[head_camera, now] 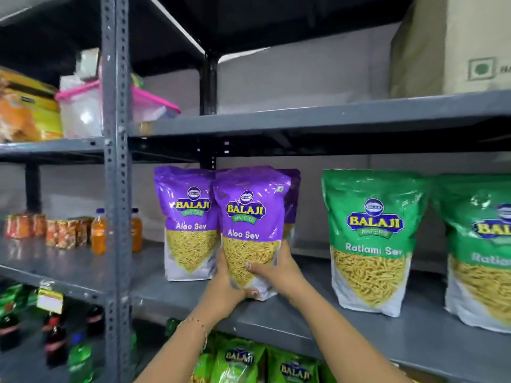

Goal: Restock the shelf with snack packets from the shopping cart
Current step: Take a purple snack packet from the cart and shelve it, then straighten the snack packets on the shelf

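A purple Aloo Sev packet (250, 217) stands upright near the front edge of the grey middle shelf (318, 324). My left hand (225, 288) grips its lower left side and bottom. My right hand (279, 268) holds its lower right side. Behind it to the left stands a second purple Aloo Sev packet (188, 222). A third purple packet (291, 200) peeks out behind on the right. Two green Ratlami Sev packets (372, 241) (481, 252) stand further right on the same shelf. The shopping cart is out of view.
A slotted grey upright post (116, 172) borders the bay on the left. Left of it are orange bottles (99, 232), small jars and dark bottles lower down. Green packets (240, 360) fill the shelf below. A cardboard box (453, 45) and a pink-lidded container (83, 109) sit above.
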Action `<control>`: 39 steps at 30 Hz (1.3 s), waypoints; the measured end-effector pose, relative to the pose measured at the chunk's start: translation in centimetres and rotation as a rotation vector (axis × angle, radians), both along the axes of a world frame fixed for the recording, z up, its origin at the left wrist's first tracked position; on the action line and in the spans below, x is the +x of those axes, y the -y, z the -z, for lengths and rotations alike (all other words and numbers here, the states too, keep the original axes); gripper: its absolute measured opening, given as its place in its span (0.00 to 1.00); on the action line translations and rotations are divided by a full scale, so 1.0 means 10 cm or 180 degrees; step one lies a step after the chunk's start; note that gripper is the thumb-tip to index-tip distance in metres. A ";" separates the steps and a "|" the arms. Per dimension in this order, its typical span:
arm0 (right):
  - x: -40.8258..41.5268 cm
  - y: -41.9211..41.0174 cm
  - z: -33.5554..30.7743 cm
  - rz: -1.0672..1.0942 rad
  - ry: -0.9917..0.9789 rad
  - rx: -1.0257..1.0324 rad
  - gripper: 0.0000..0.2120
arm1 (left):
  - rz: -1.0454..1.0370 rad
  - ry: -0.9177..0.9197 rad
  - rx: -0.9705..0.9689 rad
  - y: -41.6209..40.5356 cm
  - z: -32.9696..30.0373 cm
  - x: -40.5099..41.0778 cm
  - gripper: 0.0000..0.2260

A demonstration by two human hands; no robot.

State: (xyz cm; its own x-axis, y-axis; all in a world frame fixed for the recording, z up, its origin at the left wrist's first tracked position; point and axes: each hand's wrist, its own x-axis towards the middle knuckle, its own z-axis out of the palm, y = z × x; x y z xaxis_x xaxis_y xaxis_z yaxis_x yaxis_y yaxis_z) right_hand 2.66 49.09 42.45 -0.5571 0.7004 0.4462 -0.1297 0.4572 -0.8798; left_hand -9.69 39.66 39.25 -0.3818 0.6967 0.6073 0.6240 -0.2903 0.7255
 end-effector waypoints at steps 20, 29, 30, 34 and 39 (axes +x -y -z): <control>3.85 -0.06 0.03 0.2264 -0.0976 0.0772 0.10 | 0.0545 -0.0319 0.0878 -0.47 0.03 2.69 0.31; 3.96 -1.11 0.30 0.2197 0.0219 -0.0111 0.40 | 0.1150 0.1646 -0.0490 -1.27 -0.29 3.73 0.36; 3.97 -1.12 0.33 0.2051 0.0293 -0.0289 0.44 | 0.1064 0.1731 -0.0557 -1.32 -0.26 3.74 0.36; 4.04 -1.15 0.34 0.1782 0.0208 -0.0461 0.42 | 0.1291 0.1785 -0.0624 -1.39 -0.25 3.78 0.23; 4.10 -1.13 0.37 0.1788 -0.0041 -0.0435 0.40 | 0.1591 0.1363 -0.0673 -1.33 -0.24 3.83 0.09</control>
